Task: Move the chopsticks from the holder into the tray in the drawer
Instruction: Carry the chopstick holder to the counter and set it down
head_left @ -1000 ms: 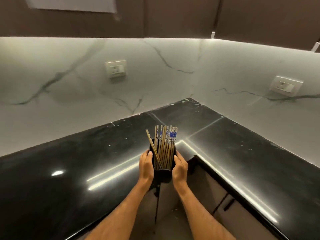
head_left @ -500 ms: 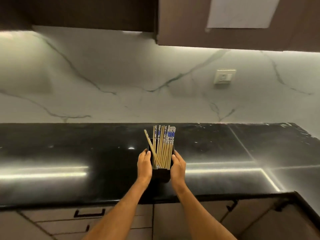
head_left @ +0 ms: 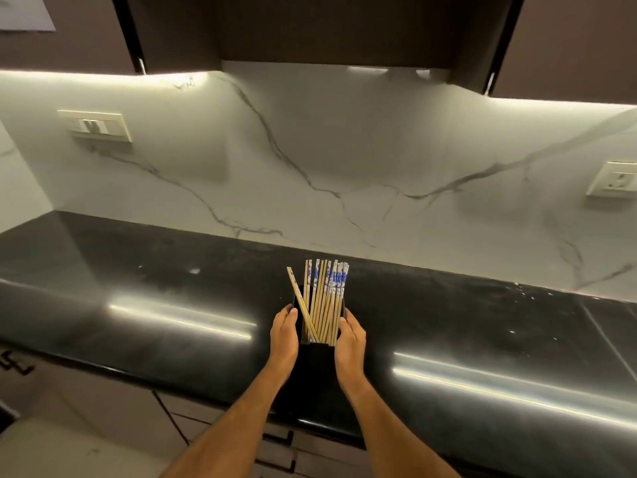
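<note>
Bamboo chopsticks (head_left: pixel 324 301), some blue-patterned, fill black holder (head_left: pixel 315 355).

Two bare forearms reach in from the lower edge, uncovered from elbow to wrist, no sleeve showing on either. The left hand (head_left: pixel 284 334) and right hand (head_left: pixel 351 339) wear no gloves, rings, watch or bracelet that can be seen. Short fingernails show on the left fingertips (head_left: pixel 293 311).

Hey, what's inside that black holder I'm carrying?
Inside the black holder stands a bundle of wooden chopsticks, some with blue-patterned tops, one leaning left. Their lower ends and the holder's bottom are hidden by its wall.
</note>
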{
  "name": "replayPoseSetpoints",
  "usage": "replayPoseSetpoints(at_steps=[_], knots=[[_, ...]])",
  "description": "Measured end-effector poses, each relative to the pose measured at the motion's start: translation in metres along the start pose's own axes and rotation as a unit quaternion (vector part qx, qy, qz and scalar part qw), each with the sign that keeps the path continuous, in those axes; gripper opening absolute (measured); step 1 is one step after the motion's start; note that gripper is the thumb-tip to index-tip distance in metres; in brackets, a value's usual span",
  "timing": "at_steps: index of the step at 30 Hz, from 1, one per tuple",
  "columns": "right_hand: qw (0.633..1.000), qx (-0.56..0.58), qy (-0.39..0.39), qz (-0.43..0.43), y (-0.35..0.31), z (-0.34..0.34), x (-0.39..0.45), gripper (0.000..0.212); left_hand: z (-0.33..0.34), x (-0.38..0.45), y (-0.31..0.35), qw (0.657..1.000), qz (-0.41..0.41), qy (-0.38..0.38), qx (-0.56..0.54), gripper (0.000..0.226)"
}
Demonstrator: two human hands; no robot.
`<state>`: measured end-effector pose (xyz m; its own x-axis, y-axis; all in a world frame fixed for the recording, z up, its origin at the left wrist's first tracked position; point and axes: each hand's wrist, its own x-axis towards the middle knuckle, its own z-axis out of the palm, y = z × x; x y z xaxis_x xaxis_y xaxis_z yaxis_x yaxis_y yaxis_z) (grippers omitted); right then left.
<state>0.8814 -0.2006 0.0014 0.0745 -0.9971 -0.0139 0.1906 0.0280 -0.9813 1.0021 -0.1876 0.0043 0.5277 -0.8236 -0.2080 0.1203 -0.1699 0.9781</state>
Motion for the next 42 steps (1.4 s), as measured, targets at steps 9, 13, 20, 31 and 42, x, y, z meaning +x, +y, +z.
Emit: replayPoseSetpoints(at_steps=[9,13,20,31,42], knots=[[0.998,-0.035,0.041,0.034,0.032,0.047,0.048,0.035,-0.021,0.080,-0.016,0.999,-0.034,-0.022,0.006,0.042],[0.996,-0.064,0.051,0.034,0.039,0.059,0.065,0.035,-0.024,0.102,-0.019,0.998,-0.045,-0.032,-0.005,0.040],[0.992,-0.094,0.075,0.042,0.042,0.065,0.075,0.036,-0.024,0.114,-0.020,0.999,-0.033,-0.036,-0.001,0.041],[0.981,-0.140,0.124,0.045,0.030,0.062,0.048,0.044,-0.051,0.102,-0.009,0.989,0.064,-0.064,0.120,0.045],[0.906,-0.411,0.078,-0.070,0.042,0.060,-0.099,0.031,-0.145,-0.006,-0.031,0.904,0.240,-0.094,0.342,0.048]])
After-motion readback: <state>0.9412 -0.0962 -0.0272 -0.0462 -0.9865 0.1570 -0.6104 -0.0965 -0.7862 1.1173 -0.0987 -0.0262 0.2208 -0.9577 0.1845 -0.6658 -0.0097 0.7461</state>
